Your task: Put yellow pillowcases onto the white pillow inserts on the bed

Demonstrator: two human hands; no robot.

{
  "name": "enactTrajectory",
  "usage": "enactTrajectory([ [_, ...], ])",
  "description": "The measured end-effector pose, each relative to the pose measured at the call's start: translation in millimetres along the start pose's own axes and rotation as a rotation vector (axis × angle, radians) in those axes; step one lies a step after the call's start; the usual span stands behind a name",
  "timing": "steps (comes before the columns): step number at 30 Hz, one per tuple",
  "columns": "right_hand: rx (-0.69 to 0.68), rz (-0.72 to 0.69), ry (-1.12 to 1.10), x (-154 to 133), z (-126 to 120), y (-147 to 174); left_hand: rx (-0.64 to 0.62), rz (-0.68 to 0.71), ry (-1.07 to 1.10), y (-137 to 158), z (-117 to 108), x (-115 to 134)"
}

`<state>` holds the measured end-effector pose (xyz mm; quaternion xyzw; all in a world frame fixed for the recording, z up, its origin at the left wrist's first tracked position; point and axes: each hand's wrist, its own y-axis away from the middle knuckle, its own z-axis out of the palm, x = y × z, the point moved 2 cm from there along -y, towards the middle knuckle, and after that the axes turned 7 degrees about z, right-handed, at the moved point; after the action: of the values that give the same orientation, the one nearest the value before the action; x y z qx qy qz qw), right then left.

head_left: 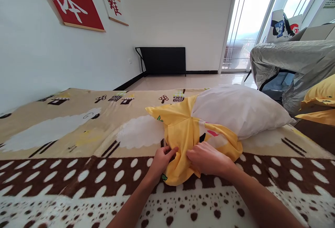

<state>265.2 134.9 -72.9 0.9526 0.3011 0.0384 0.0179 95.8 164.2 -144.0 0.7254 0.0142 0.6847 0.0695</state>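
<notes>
A yellow pillowcase [180, 127] with a printed cartoon face lies bunched on the bed, covering the left end of a white pillow [235, 106]. The rest of the pillow is bare and stretches to the right. My left hand [163, 160] pinches the near left edge of the pillowcase between thumb and fingers. Just to its right, my right hand [205, 158] is closed on the gathered yellow cloth, its fingertips partly hidden in the folds. Between both hands the fabric is creased and pulled together.
A patterned blanket [65, 172] with sheep and dots spreads under everything. To the right stand a table with a silvery cover [290, 53] and another yellow cushion [321, 92]. A black folded panel [164, 60] leans against the far wall, left of a glass door [251, 22].
</notes>
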Motion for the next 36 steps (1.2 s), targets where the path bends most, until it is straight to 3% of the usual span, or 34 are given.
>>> enactTrajectory([
  [12,0.089,-0.002,-0.062,6,0,0,0.054,-0.113,0.478,-4,-17,14],
  [20,-0.005,-0.001,-0.115,25,-18,12,0.011,-0.083,0.511,-3,-19,14],
  [26,0.023,0.015,-0.225,37,-17,16,-0.001,-0.071,0.571,-2,-15,12],
  [28,0.090,0.038,-0.273,38,-18,16,0.005,-0.083,0.556,0,-15,11],
  [31,0.335,0.092,-0.389,32,-24,14,0.036,-0.090,0.530,3,-14,11],
  [33,0.488,0.057,-0.432,22,-25,10,0.101,-0.066,0.537,5,-14,12],
  [36,0.511,-0.014,-0.368,4,-15,0,0.107,-0.052,0.542,6,-11,11],
])
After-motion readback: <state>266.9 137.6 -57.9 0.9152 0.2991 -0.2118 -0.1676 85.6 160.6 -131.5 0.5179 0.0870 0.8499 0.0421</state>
